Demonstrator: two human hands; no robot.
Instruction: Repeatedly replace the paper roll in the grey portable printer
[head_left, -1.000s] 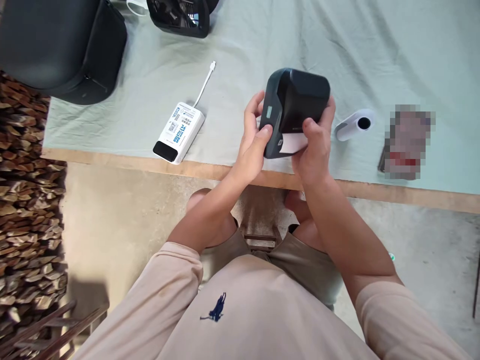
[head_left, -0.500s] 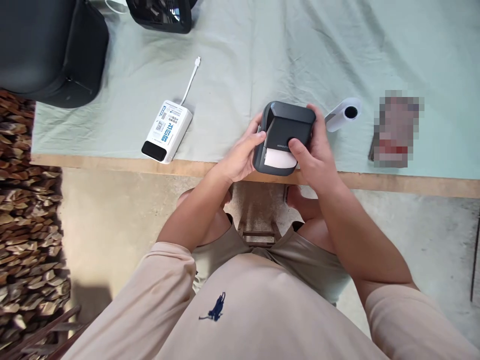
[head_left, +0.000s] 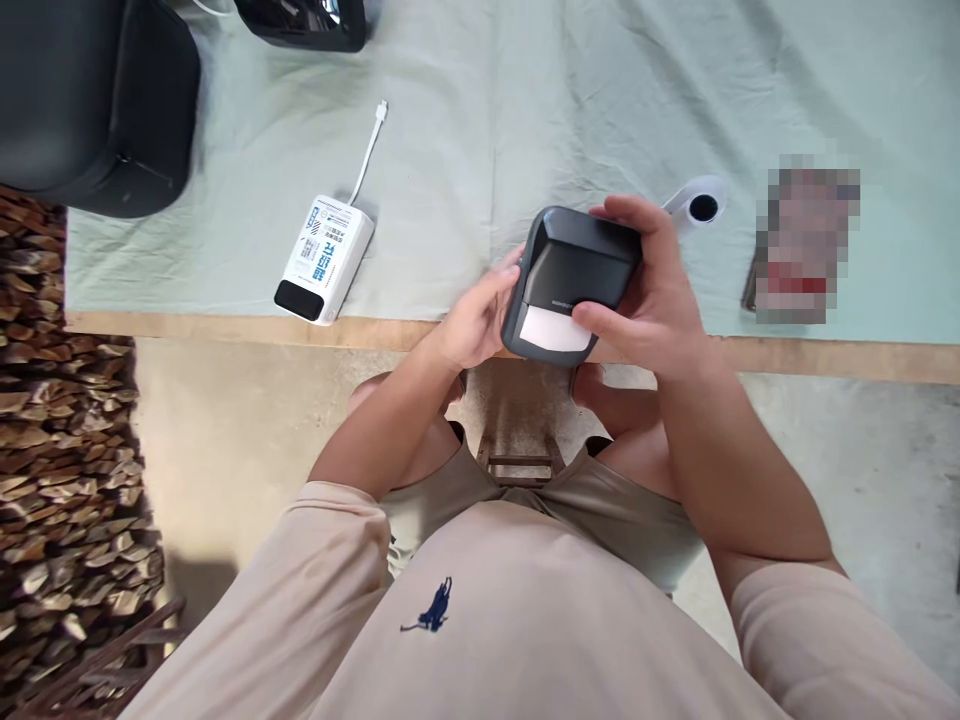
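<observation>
Between my two hands is a dark grey portable label printer (head_left: 581, 268), its face toward me, with a white strip along the lower part. My left hand (head_left: 478, 315) is closed on its left edge, the thumb resting along the side. My right hand (head_left: 664, 290) wraps the right side, with the thumb over the white strip and the fingers at the upper right corner. The printer's underside is hidden. Just beyond my right hand lies a white paper roll (head_left: 694, 190) with a black core, partly covered by the fingers.
A white power bank (head_left: 330, 258) with a short cable (head_left: 367, 155) lies on the green cloth (head_left: 442, 130) to the left. A black case (head_left: 97, 100) and a glossy black device (head_left: 307, 22) stand at the back left. A blurred-out rectangular item (head_left: 806, 245) lies right.
My right hand has shifted its grip, its fingers moving to the upper right corner. The printer has tilted a little clockwise. The view has shifted slightly.
</observation>
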